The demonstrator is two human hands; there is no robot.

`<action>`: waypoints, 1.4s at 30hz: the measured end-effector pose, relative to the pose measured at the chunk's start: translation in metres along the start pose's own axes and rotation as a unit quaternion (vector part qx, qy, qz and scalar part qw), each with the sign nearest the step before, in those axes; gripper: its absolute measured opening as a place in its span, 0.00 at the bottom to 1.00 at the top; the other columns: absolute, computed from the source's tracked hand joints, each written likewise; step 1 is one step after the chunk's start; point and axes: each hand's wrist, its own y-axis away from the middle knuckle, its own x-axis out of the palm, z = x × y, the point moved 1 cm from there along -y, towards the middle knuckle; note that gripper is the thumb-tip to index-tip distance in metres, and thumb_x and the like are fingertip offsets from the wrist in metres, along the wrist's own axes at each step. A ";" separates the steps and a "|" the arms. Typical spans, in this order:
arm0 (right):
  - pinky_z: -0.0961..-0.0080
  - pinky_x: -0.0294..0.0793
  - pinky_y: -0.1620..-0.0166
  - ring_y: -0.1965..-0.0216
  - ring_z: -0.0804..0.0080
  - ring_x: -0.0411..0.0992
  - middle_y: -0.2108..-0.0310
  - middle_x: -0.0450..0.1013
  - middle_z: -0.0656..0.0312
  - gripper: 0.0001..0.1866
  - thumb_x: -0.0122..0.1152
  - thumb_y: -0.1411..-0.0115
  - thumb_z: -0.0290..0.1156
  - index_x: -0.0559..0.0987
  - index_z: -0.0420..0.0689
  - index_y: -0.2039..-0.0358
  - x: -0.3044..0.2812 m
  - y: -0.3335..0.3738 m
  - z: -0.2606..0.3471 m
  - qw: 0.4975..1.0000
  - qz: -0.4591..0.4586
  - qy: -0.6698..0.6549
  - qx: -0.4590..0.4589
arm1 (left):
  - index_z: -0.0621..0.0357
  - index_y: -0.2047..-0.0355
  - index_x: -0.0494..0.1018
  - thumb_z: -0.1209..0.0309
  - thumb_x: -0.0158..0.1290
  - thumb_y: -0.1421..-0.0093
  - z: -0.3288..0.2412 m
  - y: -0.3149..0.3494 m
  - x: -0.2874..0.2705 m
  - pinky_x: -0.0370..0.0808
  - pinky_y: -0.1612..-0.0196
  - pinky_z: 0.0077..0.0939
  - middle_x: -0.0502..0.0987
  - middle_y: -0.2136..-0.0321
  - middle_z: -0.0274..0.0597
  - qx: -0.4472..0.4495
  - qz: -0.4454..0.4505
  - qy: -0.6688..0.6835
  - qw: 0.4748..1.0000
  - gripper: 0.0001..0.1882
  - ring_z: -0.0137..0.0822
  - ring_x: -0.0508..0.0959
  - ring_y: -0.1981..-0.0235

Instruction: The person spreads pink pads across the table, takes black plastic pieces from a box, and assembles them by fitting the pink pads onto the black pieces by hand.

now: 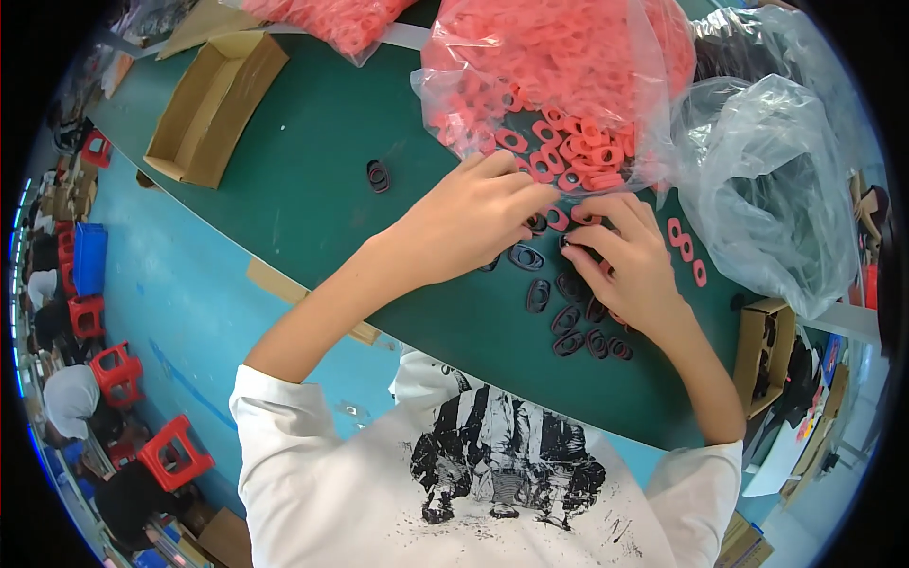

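Note:
My left hand [488, 216] is bent over the green table with its fingers curled together. At its fingertips a dark oval ring [537, 224] shows in part. Close by on the right, my right hand [627, 254] pinches a small dark piece [564, 241] between thumb and finger; most of it is hidden. Below and between the hands lie several dark oval rings [538, 296]. Just beyond my fingers, flat pink-red oval rings [597, 151] spill from the mouth of a clear plastic bag [559, 57]. A few pink rings [686, 240] lie right of my right hand.
A cardboard tray [216, 109] sits at the far left of the green table [312, 180], with a lone dark ring [378, 175] nearer me. Crumpled clear plastic bags [772, 189] fill the right side. A cardboard box [765, 355] with dark pieces stands at the right edge.

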 end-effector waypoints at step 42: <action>0.82 0.67 0.68 0.72 0.79 0.69 0.73 0.74 0.62 0.06 0.59 0.40 0.24 0.78 0.35 0.65 -0.227 0.211 -0.029 0.841 0.088 0.058 0.530 | 0.65 0.66 0.73 0.82 0.60 0.51 -0.007 -0.023 -0.002 0.72 0.64 0.35 0.72 0.69 0.46 -0.153 0.157 0.074 0.973 0.11 0.46 0.75 0.67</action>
